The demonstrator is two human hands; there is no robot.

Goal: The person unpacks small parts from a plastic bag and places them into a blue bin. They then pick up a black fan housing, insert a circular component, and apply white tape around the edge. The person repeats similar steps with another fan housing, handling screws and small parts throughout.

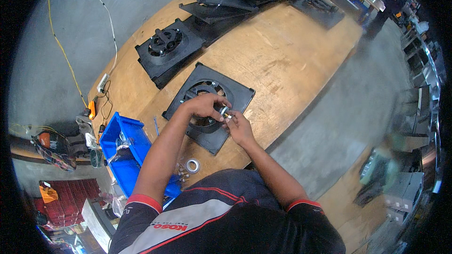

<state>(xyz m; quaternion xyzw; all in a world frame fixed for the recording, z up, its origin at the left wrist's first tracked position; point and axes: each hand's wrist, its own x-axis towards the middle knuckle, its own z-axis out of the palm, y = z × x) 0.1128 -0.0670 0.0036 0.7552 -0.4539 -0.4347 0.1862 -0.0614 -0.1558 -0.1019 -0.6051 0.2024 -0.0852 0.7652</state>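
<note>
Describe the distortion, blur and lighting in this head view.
Head view: fisheye bends the long wooden workbench edges, with a black vignette at the rim; the right margin is smeared, while the hands on the square black plastic fan frame are sharp; light is soft and even, shadows faint, no strong glare.
</note>
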